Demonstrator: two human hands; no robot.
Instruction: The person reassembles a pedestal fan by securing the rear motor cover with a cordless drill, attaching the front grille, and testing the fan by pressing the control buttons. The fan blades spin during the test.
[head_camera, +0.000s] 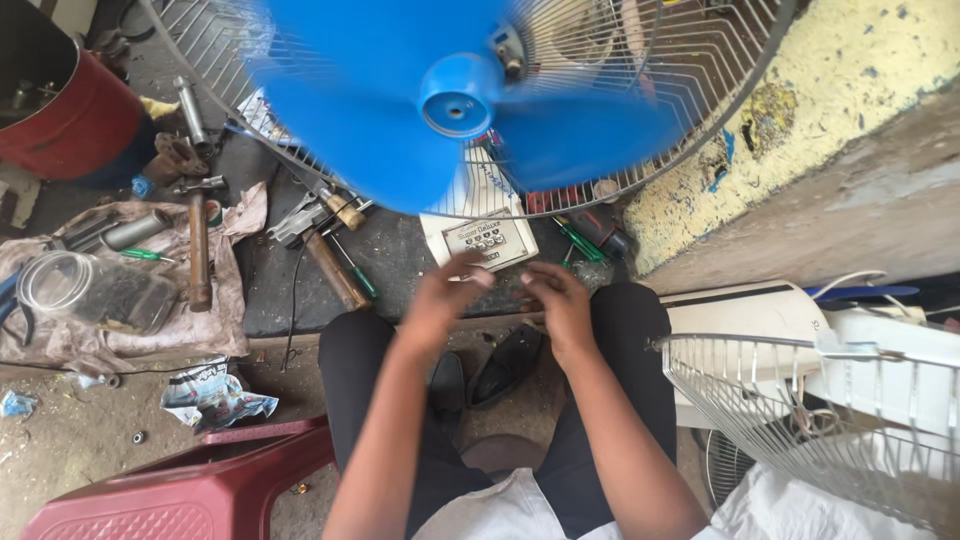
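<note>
A fan with blue blades (380, 110) and a blue hub (456, 97) spins, blurred, inside the rear half of a wire guard (700, 90). Its white base (490, 238) with a control panel stands on the dark floor mat just beyond my knees. My left hand (443, 292) and my right hand (558, 300) hover close together over the front edge of that base, both blurred. Fingers look loosely curled; I cannot make out anything held. I sit with black trousers, and black shoes (505, 365) show between my legs.
Hammers (198, 240), screwdrivers (352, 268) and pliers (300, 218) lie on the mat to the left. A red drum (75, 120) stands far left, a maroon plastic chair (200, 485) near left. A loose wire fan guard (800, 420) and a white casing (760, 310) sit at right. A yellow wall (850, 110) rises behind.
</note>
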